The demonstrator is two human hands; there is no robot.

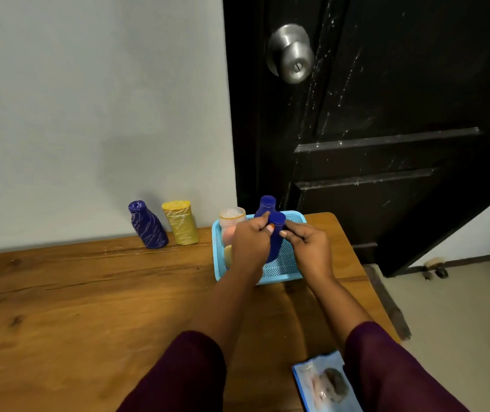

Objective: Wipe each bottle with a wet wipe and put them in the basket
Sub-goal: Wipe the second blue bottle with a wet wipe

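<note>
A light blue mesh basket (285, 267) sits on the wooden table (89, 292) near the door. Over it, my left hand (249, 242) and my right hand (309, 248) both hold an upright dark blue bottle (276, 230). Behind it in the basket stand another dark blue bottle (266, 205) and a clear jar with peach contents (230, 221). A yellowish item (227, 255) in the basket is partly hidden by my left hand. By the wall stand a purple streaked bottle (148, 226) and a yellow bottle (180, 223). No wipe shows in either hand.
A blue wet wipe pack (324, 385) lies at the table's near right edge beside my right sleeve. A black door with a steel knob (292, 55) stands behind the basket. The table's right edge drops to a pale floor (446, 322).
</note>
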